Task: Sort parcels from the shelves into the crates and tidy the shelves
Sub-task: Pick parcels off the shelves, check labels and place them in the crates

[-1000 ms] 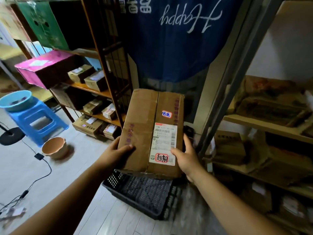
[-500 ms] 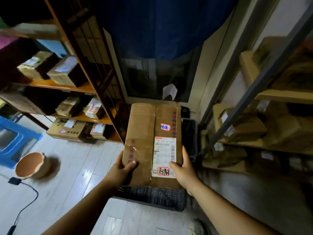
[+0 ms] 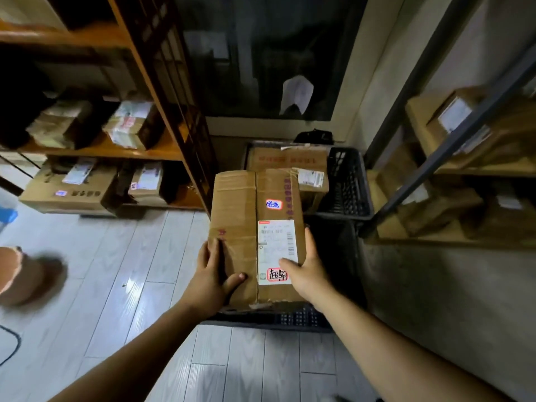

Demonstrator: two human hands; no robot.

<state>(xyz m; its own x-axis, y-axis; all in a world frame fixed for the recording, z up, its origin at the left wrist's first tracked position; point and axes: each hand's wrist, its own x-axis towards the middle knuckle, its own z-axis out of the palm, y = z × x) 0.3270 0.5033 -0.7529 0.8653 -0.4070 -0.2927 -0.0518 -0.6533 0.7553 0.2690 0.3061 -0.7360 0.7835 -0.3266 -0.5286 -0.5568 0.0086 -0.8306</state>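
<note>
Box (image 3: 256,236) was held in the air over the near crate (image 3: 290,319), long axis pointing away from the person, label (image 3: 277,250) face up. Left hand (image 3: 213,274) clamped the near left edge, thumb laid on top and fingers wrapped down the side. Right hand (image 3: 307,271) mirrored it on the right edge, thumb across the label's lower corner, fingers down the side wall and mostly hidden.

The two-sided grip made sense: the box looked too wide for one hand to span, and holding the near end would let the far end lead down into the crate. Label was probably kept up so it could be read for sorting. A red-ringed sticker (image 3: 274,204) also sat on top, writing too small to read.

Crate sat on the floor (image 3: 130,271) between the left shelf (image 3: 116,149) and right shelf (image 3: 464,169), directly under the box. Only its near rim and right side showed, so its contents could not be told. Far crate (image 3: 348,184) just behind it had parcels (image 3: 287,161) in it, which likely explains why this box was over the near one. Whether the box bottom touched the crate rim: cannot tell, the box hid it.

Judged step: box about to go into the crate, not released. Risk: box looked nearly as wide as the crate opening, so it could catch a rim if tilted. More parcels sat on both shelves, so the task looked far from done.
</note>
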